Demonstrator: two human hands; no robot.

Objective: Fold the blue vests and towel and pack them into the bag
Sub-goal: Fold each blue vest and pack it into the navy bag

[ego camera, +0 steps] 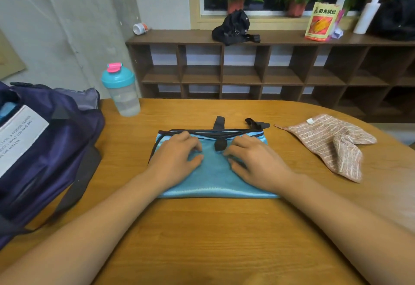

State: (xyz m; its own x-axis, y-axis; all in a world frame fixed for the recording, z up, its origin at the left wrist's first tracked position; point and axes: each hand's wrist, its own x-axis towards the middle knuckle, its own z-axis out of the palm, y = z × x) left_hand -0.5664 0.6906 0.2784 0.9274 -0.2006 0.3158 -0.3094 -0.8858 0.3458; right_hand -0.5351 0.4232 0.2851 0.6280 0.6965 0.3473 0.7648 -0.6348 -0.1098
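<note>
A shiny blue vest (215, 179) with black trim and straps lies folded flat in the middle of the wooden table (202, 228). My left hand (177, 159) rests palm down on its left half, fingers bent and pressing the fabric. On the right half my right hand (253, 161) lies the same way, fingertips near a black strap end. A pink striped towel (330, 143) lies crumpled on the table to the right, apart from the vest. The dark purple bag (42, 150) stands at the left, with something blue showing inside its top.
A clear shaker bottle (121, 91) with a teal lid stands behind the bag at the table's far left. A brown cubby shelf (269, 69) runs behind the table, carrying a black pouch (233, 28), a snack packet (321, 21) and a white pump bottle (368, 12).
</note>
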